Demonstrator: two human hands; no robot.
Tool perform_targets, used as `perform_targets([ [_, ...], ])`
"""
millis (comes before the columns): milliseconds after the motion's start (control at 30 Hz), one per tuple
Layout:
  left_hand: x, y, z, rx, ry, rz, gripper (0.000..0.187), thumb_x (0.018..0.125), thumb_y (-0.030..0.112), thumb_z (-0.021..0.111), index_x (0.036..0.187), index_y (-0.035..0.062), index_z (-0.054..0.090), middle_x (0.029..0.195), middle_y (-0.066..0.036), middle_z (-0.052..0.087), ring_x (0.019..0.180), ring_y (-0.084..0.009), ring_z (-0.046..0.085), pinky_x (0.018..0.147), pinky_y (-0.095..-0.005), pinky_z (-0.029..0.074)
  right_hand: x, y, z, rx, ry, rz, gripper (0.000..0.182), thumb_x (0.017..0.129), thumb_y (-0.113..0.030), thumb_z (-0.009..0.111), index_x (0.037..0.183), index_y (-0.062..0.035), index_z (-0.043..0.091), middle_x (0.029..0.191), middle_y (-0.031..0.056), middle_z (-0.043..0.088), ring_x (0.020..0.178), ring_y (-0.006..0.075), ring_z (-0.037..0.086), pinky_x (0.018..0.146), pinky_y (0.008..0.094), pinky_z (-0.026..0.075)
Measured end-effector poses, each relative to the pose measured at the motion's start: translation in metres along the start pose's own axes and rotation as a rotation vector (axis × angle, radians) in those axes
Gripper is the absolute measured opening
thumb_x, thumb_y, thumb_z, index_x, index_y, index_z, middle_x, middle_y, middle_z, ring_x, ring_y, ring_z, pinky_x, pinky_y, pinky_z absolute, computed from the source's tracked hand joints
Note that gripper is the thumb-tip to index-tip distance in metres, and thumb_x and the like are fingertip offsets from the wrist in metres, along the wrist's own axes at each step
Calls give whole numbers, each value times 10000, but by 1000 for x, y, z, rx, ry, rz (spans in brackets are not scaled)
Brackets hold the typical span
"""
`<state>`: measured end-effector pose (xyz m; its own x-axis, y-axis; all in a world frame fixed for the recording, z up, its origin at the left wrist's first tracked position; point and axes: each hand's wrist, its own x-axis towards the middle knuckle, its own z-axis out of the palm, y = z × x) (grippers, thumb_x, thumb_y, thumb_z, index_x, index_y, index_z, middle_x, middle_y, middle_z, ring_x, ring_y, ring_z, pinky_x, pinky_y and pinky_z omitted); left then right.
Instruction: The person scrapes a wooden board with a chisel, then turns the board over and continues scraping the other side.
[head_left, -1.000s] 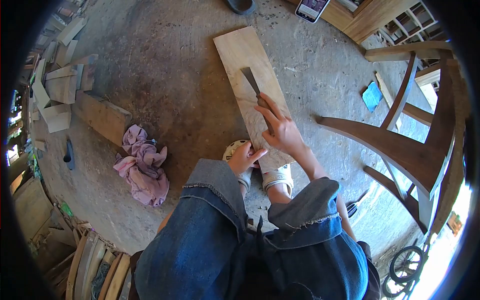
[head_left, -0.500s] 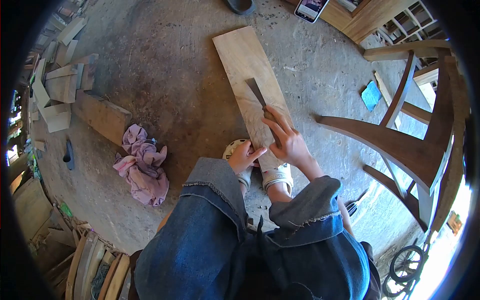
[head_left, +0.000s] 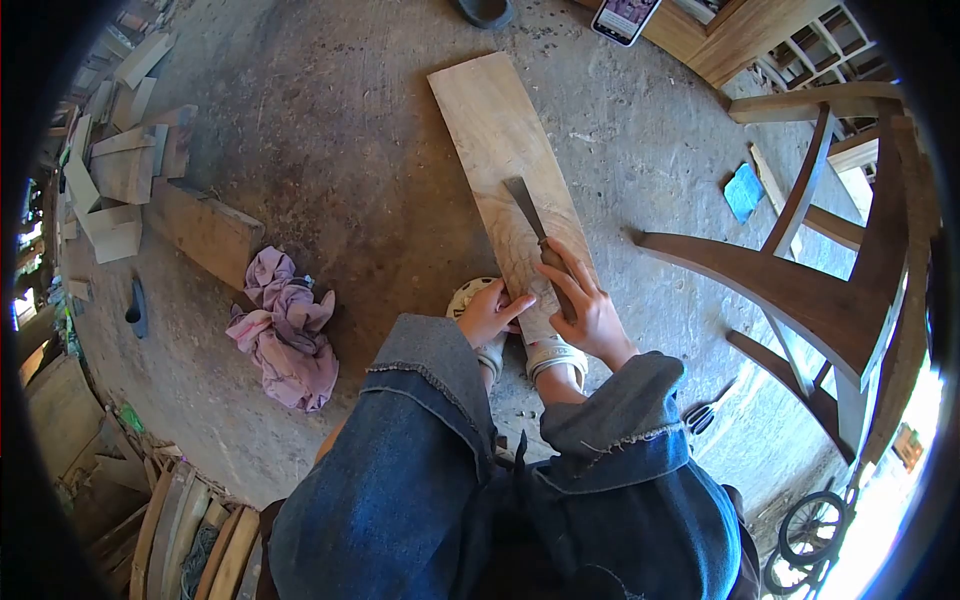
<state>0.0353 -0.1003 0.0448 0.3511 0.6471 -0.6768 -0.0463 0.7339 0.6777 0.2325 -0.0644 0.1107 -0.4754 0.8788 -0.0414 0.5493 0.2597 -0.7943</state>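
A long wooden board [head_left: 490, 105] slants away from me, its near end over my feet in pale shoes [head_left: 553, 356]. In my right hand [head_left: 592, 310] is a putty knife [head_left: 526, 205] with a narrow, flared metal blade and a wooden handle. Its blade lies low over the middle of the board, pointing away and to the left. My left hand [head_left: 486, 312] grips the near left edge of the board, thumb on top and fingers mostly hidden at the side.
A crumpled pink cloth [head_left: 290, 345] lies on the concrete floor left of me, beside a wood block [head_left: 215, 240]. Wood offcuts [head_left: 125, 170] are piled further left. On the right stands a dark wooden chair frame [head_left: 800, 295], near scissors [head_left: 703, 415] and blue sandpaper [head_left: 743, 192]. A phone [head_left: 625, 18] rests ahead.
My right hand has drawn the putty knife back toward me and slightly right along the board. My left hand keeps its place at the board's edge.
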Motion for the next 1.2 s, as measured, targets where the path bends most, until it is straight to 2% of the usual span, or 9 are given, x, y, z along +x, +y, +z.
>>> perform_targets([
  [100,2,-3,-2,-17,-12,1,509,930,287,654,1229,-68,446,988,-118,626,845,-154,665,671,-289,613,1,0,-1,-26,32,-38,672,646,4,614,1307,-72,515,1486,131,377,1185,370,563,892,405,552],
  [267,3,0,-3,-7,-15,-6,494,934,263,649,1239,-63,439,1024,-120,621,893,-165,663,702,-303,619,7,-4,-6,12,-31,18,666,653,-7,610,1309,-77,517,1489,119,376,1179,356,572,863,409,566],
  [500,3,-4,-2,-41,-30,-32,465,946,229,633,1249,-62,433,1059,-130,616,943,-173,655,743,-320,620,-7,1,-3,-5,-6,-10,674,652,-1,607,1315,-80,512,1493,135,367,1188,362,566,885,414,557],
  [700,2,-3,-2,-88,-26,-62,463,939,238,645,1220,-71,446,1006,-115,627,884,-160,663,729,-311,619,-23,2,3,20,1,34,678,648,10,607,1313,-83,517,1490,154,365,1198,395,551,922,424,537],
  [833,3,-5,-3,-11,-22,-10,450,940,247,645,1197,-74,462,973,-106,633,848,-145,665,717,-294,615,-8,6,4,-13,32,-22,658,647,2,613,1294,-82,526,1490,132,376,1172,371,574,878,419,556],
  [900,5,-7,-6,36,-65,4,500,947,258,632,1275,-44,404,1073,-172,627,946,-223,660,731,-360,614,4,8,5,-27,36,-27,648,647,-2,614,1285,-82,532,1489,123,380,1153,363,587,859,417,563],
  [1033,3,-3,-6,103,-55,-63,503,946,272,632,1256,-54,407,1074,-178,621,941,-220,661,726,-353,614,30,5,3,-74,14,14,635,649,-10,619,1275,-87,538,1487,116,387,1099,357,614,825,412,572],
  [1133,2,-3,-5,0,-51,-62,511,942,285,637,1242,-59,408,1063,-178,621,933,-217,661,720,-344,614,36,6,2,-83,32,5,636,652,-15,619,1278,-90,538,1486,123,387,1090,361,617,826,410,571],
  [1200,2,-1,-5,82,-40,-73,505,942,284,638,1237,-58,413,1054,-171,623,923,-214,662,712,-340,613,35,7,3,-78,50,-13,638,654,-16,619,1282,-91,536,1486,126,387,1093,362,616,828,408,570],
])
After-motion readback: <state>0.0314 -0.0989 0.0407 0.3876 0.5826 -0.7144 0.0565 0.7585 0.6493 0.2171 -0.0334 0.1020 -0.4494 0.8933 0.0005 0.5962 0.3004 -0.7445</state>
